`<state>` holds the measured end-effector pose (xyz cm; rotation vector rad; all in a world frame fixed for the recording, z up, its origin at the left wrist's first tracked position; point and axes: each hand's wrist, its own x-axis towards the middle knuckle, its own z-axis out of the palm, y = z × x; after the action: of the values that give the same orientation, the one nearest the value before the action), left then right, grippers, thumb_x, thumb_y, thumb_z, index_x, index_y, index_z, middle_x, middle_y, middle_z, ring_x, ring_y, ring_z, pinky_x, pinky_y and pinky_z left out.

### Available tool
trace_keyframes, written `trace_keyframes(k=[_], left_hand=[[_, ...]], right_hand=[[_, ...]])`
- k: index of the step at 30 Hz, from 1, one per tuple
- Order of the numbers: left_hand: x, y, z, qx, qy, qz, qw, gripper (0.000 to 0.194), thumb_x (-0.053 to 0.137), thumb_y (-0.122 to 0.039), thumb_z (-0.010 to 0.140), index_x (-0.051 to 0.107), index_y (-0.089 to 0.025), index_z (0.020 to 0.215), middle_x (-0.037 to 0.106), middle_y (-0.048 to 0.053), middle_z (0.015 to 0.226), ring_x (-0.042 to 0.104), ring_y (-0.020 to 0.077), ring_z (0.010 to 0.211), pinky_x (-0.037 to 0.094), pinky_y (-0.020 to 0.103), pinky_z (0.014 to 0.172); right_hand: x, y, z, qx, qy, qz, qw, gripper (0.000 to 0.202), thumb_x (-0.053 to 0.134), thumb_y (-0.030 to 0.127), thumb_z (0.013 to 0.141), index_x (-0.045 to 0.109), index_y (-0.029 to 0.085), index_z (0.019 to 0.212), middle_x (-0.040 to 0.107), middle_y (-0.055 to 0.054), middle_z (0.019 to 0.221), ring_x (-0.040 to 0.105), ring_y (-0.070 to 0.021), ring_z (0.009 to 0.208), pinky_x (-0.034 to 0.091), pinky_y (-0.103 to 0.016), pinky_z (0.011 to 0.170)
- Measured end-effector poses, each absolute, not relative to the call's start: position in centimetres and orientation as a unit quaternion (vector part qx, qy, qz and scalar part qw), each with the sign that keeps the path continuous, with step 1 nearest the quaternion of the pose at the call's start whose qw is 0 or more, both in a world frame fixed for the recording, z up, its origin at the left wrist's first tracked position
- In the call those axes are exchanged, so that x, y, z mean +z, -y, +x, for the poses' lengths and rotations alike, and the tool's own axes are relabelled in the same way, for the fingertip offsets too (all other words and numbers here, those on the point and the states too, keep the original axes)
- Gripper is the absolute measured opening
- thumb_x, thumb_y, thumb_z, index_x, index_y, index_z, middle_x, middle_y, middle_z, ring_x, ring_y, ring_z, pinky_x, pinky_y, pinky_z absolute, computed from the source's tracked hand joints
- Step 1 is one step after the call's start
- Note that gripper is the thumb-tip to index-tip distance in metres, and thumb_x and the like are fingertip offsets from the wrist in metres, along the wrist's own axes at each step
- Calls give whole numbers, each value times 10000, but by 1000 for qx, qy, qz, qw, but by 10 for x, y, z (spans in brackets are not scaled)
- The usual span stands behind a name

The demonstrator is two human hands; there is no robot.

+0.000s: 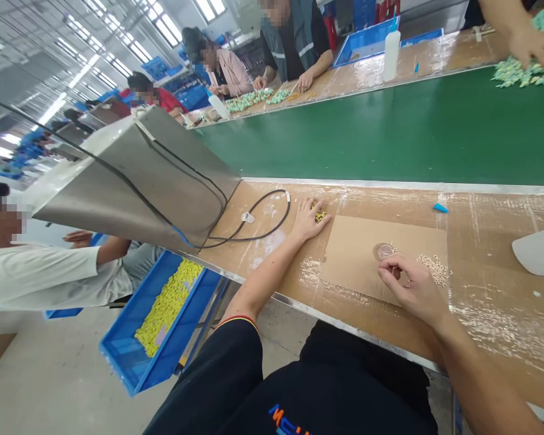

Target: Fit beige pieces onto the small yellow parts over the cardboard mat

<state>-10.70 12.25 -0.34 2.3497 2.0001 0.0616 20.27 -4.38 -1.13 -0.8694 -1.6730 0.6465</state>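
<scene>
Over cardboard (pixel 351 254), right hand (pixel 410 283), perhaps touching dish (pixel 384 251)

Items obscured or incomplete
Yellow-and-dark pieces (pixel 320 215), partly covered by left hand (pixel 306 221); right hand (pixel 408 278), fingertip contents indiscernible; pale pieces (pixel 435 269), too small to identify; white object (pixel 540 251), cut off at right; shirt lettering (pixel 278 415), cut off at near edge.

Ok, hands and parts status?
Left hand on yellow pieces. Right hand beside round dish, grip unclear. Pale pieces at right edge of cardboard. Cable looped farther left.
</scene>
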Motion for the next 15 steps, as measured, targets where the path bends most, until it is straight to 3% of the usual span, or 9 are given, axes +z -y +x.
trace_keyframes(k=[8, 10, 15], left_hand=[[-11, -188, -101, 50, -612, 789, 5, 495, 491, -337, 1092, 641, -125, 1513, 521, 160, 1598, 397, 321, 1580, 269, 458, 1350], [-11, -212, -98, 56, -607, 793, 3, 478, 463, -320, 1100, 667, -105, 1474, 560, 162, 1556, 450, 303, 1541, 247, 437, 1362], [-11, -272, -85, 64, -630, 774, 9, 509, 441, -286, 1090, 642, -54, 1495, 528, 206, 1587, 405, 335, 1576, 258, 492, 1354]], right_hand=[[-13, 44, 201, 291, 699, -371, 538, 122, 626, 137, 1012, 615, 204, 910, 599, 38, 782, 523, -75, 648, 457, -236, 622], [-12, 43, 201, 292, 696, -369, 542, 134, 621, 128, 1010, 610, 202, 898, 592, 36, 772, 525, -76, 650, 457, -236, 620], [-6, 42, 203, 297, 689, -366, 550, 137, 614, 93, 999, 604, 197, 910, 597, 27, 783, 535, -79, 690, 464, -228, 643]])
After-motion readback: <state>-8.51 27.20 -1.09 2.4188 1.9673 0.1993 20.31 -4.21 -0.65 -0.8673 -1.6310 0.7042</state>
